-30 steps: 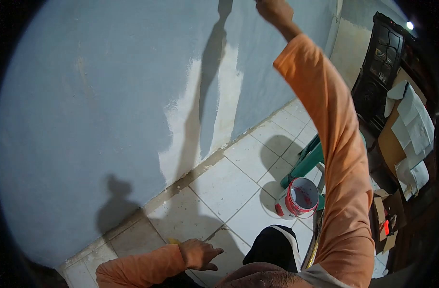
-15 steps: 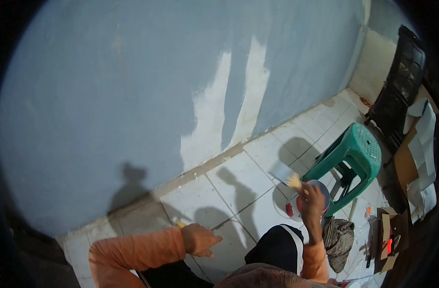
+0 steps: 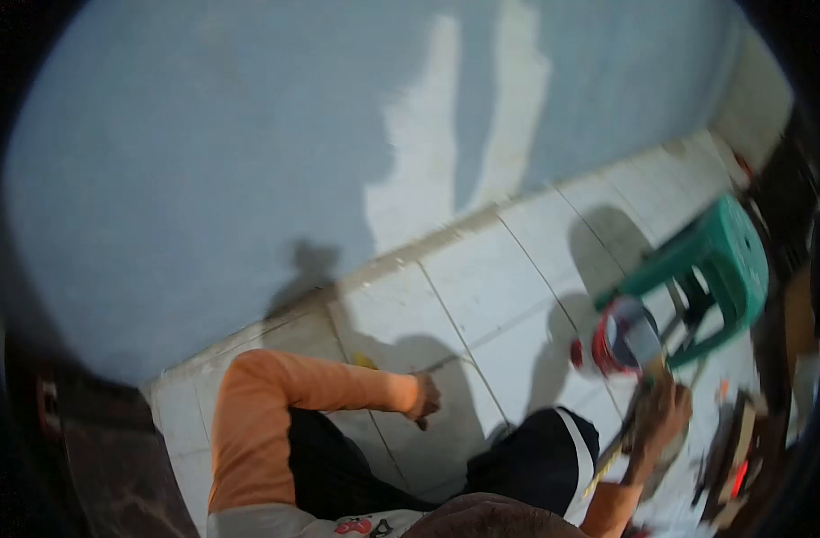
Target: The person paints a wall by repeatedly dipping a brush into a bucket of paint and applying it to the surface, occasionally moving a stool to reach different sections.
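My right hand (image 3: 665, 408) is wrapped round the handle of a paintbrush (image 3: 645, 342), whose wide, pale blue-grey end sits at the mouth of a paint bucket (image 3: 600, 351). The bucket is red and white outside and stands on the floor beside the green stool. My left hand (image 3: 423, 399) hangs over my lap with nothing visible in it, its fingers loosely apart and slightly blurred. Ahead of me the wall (image 3: 249, 134) is blue-grey, with two bare white patches (image 3: 423, 134) running up from its foot.
A green plastic stool (image 3: 737, 260) stands right of the bucket. White floor tiles (image 3: 464, 278) run along the wall's base. At the lower right lies an open cardboard box (image 3: 742, 448) with something red in it. Dark furniture (image 3: 114, 439) stands at the lower left.
My right hand has brought the paintbrush from left of the bucket back to its mouth. The left hand's fingers have dropped downward. The view has shifted, with the wall patches now higher.
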### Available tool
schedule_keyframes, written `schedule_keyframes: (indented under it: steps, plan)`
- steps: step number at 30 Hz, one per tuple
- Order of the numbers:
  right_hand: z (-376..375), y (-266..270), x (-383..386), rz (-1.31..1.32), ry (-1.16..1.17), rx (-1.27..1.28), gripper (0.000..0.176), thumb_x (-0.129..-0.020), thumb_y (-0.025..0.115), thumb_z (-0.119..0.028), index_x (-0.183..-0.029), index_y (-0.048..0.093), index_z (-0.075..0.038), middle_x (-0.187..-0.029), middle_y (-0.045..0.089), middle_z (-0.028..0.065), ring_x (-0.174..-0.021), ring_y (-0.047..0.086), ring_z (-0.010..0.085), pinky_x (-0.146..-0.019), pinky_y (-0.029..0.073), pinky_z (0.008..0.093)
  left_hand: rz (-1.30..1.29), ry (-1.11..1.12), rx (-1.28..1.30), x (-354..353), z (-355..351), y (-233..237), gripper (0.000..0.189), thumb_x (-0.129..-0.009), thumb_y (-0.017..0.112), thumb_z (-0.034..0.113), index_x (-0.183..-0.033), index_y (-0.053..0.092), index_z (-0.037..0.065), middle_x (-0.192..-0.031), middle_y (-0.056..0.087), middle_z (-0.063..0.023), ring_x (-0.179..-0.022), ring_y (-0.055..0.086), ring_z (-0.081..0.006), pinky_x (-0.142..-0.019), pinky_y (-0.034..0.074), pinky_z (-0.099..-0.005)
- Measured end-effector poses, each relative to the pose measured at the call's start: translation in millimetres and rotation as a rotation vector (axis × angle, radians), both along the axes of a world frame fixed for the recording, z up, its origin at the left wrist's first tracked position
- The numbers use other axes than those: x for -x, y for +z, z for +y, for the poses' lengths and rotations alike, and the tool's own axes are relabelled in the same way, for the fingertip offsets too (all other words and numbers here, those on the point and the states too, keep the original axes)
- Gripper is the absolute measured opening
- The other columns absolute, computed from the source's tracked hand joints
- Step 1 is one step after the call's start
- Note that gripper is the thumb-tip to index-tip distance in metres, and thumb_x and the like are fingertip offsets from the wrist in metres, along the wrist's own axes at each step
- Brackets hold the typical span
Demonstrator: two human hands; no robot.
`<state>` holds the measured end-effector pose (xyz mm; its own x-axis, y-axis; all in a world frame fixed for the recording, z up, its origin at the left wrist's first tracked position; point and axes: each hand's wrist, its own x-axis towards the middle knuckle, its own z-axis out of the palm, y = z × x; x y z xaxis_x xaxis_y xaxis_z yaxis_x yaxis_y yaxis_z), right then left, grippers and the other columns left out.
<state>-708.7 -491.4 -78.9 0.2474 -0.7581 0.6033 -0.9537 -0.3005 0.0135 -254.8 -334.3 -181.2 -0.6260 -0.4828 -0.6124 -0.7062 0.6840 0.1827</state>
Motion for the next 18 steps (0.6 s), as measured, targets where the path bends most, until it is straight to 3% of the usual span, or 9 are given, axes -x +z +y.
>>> schedule_keyframes:
  steps: [1,3,5,8,12,17,18]
  plan:
    - [-3,3,-7,0.082,-0.018,0.108,0.034,-0.084,0.076,-0.011,-0.118,0.074,-0.015,-0.088,0.061,0.0099,-0.088,0.061,0.0325,-0.079,0.048,0.0458,-0.161,0.01,-0.179,11,3,14,0.056,-0.096,0.059,0.064,-0.107,0.08,0.013,-0.112,0.078,-0.0075,-0.107,0.073,-0.0313,-0.09,0.055,-0.0482]
    - [2,17,-7,0.108,-0.006,-0.062,0.031,-0.088,0.069,-0.015,-0.12,0.073,-0.014,-0.098,0.061,0.0121,-0.098,0.059,0.0344,-0.087,0.045,0.0476,-0.169,-0.034,-0.261,7,23,-14,0.056,-0.095,0.058,0.064,-0.112,0.079,0.015,-0.118,0.075,-0.0065,-0.117,0.069,-0.0278,-0.1,0.047,-0.0504]
    - [-4,30,-8,0.235,0.024,-0.025,0.036,-0.089,0.067,-0.011,-0.124,0.072,-0.017,-0.114,0.064,0.0098,-0.111,0.059,0.0317,-0.094,0.045,0.045,-0.119,-0.099,-0.168,-9,45,-38,0.053,-0.093,0.062,0.064,-0.112,0.077,0.017,-0.113,0.075,-0.0072,-0.112,0.07,-0.0292,-0.098,0.047,-0.047]
    - [-25,45,-13,0.288,0.06,0.004,0.037,-0.085,0.072,-0.011,-0.121,0.074,-0.018,-0.107,0.062,0.0042,-0.1,0.058,0.0243,-0.085,0.042,0.0392,-0.034,-0.064,-0.042,-25,46,-33,0.049,-0.089,0.068,0.061,-0.11,0.075,0.017,-0.105,0.074,-0.0076,-0.105,0.07,-0.03,-0.096,0.047,-0.0452]
    - [-65,45,-18,0.365,0.092,-0.076,0.032,-0.083,0.073,-0.014,-0.113,0.079,-0.018,-0.105,0.063,0.0019,-0.1,0.057,0.0225,-0.087,0.042,0.0374,0.042,-0.06,0.087,-29,40,-22,0.045,-0.086,0.074,0.057,-0.104,0.073,0.016,-0.101,0.072,-0.0071,-0.098,0.07,-0.0286,-0.094,0.047,-0.0438]
    - [-122,-2,-28,0.591,0.256,-0.189,0.01,-0.082,0.069,-0.021,-0.084,0.079,-0.018,-0.101,0.067,0.0042,-0.104,0.059,0.0208,-0.092,0.043,0.0366,0.054,-0.057,0.07,-27,46,-23,0.045,-0.084,0.076,0.057,-0.103,0.073,0.016,-0.099,0.072,-0.0069,-0.099,0.07,-0.0284,-0.093,0.047,-0.0439]
    - [-132,-13,-30,0.589,0.256,-0.189,0.01,-0.082,0.069,-0.021,-0.084,0.079,-0.018,-0.101,0.067,0.0042,-0.104,0.059,0.0208,-0.092,0.043,0.0366,0.049,-0.049,0.057,-25,46,-22,0.045,-0.083,0.076,0.056,-0.103,0.073,0.016,-0.099,0.072,-0.0068,-0.1,0.069,-0.0281,-0.093,0.047,-0.0438]
